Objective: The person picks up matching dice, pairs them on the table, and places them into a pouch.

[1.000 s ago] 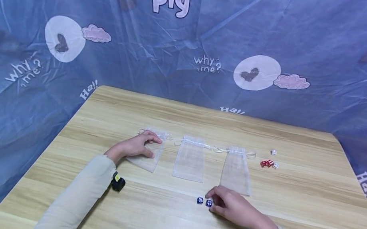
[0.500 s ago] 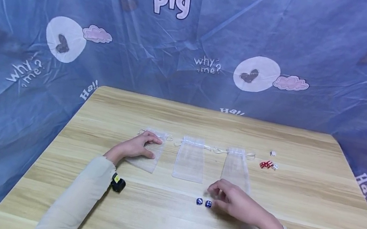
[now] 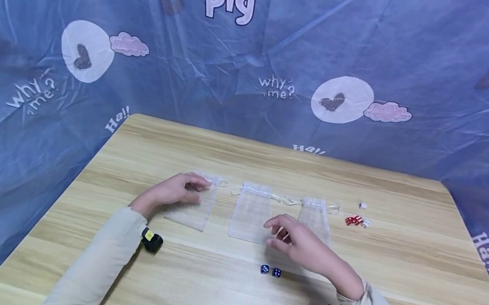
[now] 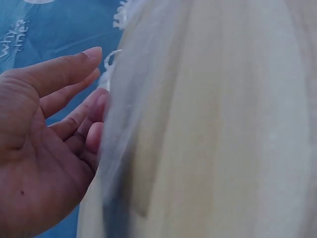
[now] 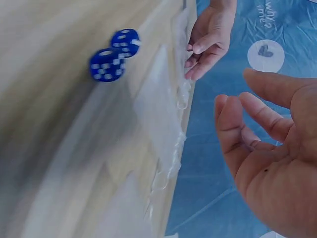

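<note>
My left hand [image 3: 172, 190] is over the left sheer white drawstring bag [image 3: 198, 212], fingers loosely bent with nothing gripped. In the left wrist view that hand [image 4: 49, 124] is beside the blurred mesh of the bag [image 4: 136, 94]; whether they touch I cannot tell. My right hand [image 3: 306, 245] hovers between the middle drawstring bag [image 3: 249, 215] and the right drawstring bag [image 3: 315, 217], partly covering both. Its fingers [image 5: 262, 111] are relaxed and hold nothing in the right wrist view. Two blue dice, one [image 3: 265, 269] beside the other [image 3: 276, 273], lie in front of it.
Two red dice [image 3: 353, 220] and a white die [image 3: 366, 224] lie together at the right. Another white die [image 3: 363, 206] sits just behind them. Everything rests on a wooden table [image 3: 201, 296], with a printed blue cloth [image 3: 243, 103] hanging behind and at the sides.
My right hand has risen from beside the blue dice and moved back and left towards the middle bag. The left hand has shifted slightly left over its bag. The dice stay put.
</note>
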`<move>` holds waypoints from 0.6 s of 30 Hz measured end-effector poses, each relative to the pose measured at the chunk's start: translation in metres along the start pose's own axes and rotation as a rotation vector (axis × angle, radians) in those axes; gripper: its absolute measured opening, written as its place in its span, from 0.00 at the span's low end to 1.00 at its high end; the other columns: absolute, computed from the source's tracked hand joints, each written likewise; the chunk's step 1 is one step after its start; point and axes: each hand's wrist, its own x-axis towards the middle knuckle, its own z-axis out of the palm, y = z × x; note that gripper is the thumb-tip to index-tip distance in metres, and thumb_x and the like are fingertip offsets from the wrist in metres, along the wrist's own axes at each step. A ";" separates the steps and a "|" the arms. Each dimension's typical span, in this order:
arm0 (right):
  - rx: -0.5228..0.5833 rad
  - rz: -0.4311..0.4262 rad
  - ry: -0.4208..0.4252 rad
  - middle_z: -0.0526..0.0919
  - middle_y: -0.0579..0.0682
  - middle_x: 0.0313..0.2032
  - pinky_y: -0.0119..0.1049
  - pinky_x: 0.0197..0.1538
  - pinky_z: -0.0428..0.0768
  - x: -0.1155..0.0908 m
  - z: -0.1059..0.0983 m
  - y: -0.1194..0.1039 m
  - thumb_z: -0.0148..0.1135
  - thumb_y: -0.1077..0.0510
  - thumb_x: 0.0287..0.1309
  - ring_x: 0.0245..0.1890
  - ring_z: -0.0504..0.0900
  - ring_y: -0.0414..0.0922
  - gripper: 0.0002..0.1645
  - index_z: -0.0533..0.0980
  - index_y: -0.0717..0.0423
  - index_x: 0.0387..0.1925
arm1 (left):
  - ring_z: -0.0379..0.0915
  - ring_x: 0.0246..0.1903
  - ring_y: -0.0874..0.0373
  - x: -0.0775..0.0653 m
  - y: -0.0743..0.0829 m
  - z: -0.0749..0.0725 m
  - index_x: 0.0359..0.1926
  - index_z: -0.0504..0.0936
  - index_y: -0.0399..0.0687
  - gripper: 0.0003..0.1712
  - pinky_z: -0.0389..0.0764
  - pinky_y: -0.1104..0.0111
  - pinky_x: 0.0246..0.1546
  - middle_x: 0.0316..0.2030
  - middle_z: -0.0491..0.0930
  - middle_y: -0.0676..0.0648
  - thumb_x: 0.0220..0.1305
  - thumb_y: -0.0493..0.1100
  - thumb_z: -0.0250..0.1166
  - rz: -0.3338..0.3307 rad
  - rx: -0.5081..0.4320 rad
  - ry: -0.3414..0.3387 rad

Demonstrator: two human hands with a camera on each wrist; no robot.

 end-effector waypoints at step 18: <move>0.149 0.055 -0.075 0.78 0.57 0.43 0.30 0.38 0.77 0.083 0.019 -0.018 0.66 0.57 0.57 0.35 0.78 0.42 0.32 0.67 0.64 0.61 | 0.66 0.60 0.38 -0.025 -0.010 -0.037 0.69 0.62 0.39 0.39 0.69 0.49 0.62 0.64 0.67 0.33 0.58 0.38 0.67 -0.037 -0.059 0.111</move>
